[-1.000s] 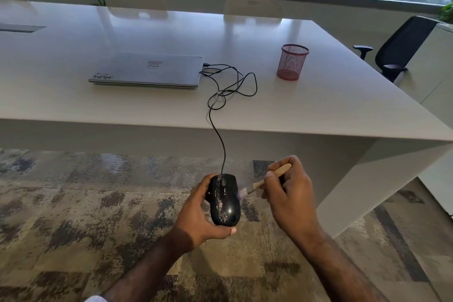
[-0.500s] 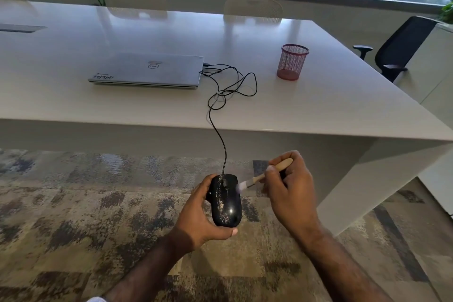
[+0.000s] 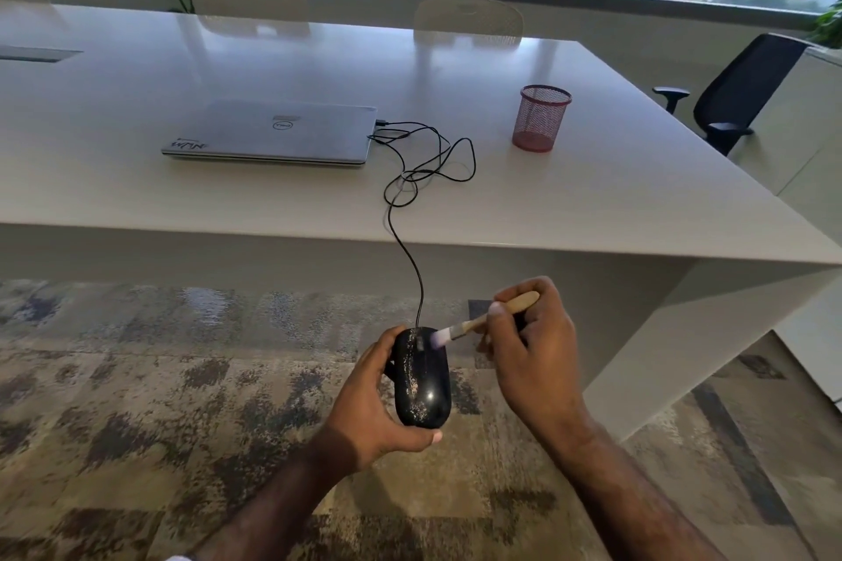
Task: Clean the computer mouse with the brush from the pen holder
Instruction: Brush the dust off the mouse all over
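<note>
A black wired computer mouse streaked with pale dust sits in my left hand, held in the air below the table's front edge. My right hand pinches a small brush with a wooden handle. Its pale bristles touch the front right part of the mouse, near the buttons. The mouse cable runs up over the table edge to a closed silver laptop. A red mesh pen holder stands on the table at the right, with nothing visible inside it.
The large white table fills the upper view. A black office chair stands at the far right. Pale chairs line the far side under the window. Patterned carpet lies under my hands.
The brush tip has slid up along the mouse's right side onto its front end. My right hand rose slightly. My left hand and the mouse stayed put.
</note>
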`<move>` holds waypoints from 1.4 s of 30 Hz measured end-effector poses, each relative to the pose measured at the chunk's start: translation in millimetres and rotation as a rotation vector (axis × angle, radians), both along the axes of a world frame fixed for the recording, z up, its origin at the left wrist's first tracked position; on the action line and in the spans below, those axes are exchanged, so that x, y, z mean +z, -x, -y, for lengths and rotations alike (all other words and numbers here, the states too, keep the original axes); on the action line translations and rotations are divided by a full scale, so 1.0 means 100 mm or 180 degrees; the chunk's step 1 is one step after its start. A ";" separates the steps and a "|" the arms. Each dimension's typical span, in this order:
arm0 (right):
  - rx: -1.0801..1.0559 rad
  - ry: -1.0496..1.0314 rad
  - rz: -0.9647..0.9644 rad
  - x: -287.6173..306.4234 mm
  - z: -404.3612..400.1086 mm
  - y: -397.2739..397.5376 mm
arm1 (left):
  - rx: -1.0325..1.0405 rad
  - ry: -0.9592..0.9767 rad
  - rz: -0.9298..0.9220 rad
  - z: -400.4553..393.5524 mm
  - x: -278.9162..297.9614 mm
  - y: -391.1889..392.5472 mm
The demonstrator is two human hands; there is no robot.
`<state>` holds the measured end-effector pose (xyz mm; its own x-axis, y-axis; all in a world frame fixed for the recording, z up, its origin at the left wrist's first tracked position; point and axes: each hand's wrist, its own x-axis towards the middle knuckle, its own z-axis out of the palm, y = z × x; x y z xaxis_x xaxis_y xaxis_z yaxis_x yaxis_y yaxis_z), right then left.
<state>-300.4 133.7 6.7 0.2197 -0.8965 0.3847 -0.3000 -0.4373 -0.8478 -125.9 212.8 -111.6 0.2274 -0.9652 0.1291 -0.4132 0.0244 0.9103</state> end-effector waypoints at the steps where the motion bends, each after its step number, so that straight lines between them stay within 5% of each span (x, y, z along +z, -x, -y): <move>1: 0.0032 0.0022 -0.0022 -0.01 -0.01 -0.02 | -0.0006 0.0008 0.0011 0.01 0.00 0.00; 7: 0.0247 -0.0025 -0.0668 -0.09 0.00 -0.06 | 0.0003 -0.0014 -0.0040 0.02 -0.02 0.01; 13: 0.0235 -0.0070 -0.0280 0.05 -0.01 -0.05 | 0.0036 -0.0067 0.0022 0.01 -0.02 0.02; 19: 0.0304 -0.0171 -0.0759 -0.03 0.07 -0.15 | 0.0022 -0.0098 0.0050 0.00 0.00 0.02; 26: 0.0168 0.0011 -0.0408 0.08 0.08 -0.18 | -0.0045 -0.0077 0.0078 -0.02 0.01 0.01; 33: 0.0533 -0.0124 -0.1128 0.16 0.17 -0.32 | -0.0113 -0.0147 0.0045 -0.04 -0.03 0.01; 42: 0.0266 0.0217 -0.0756 0.12 0.19 -0.41 | -0.0108 -0.0130 0.0055 -0.06 -0.04 0.01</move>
<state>-259.5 115.1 18.2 0.3833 -0.8452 0.3724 -0.4476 -0.5227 -0.7256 -126.6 219.0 -115.5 0.1925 -0.9769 0.0931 -0.4284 0.0017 0.9036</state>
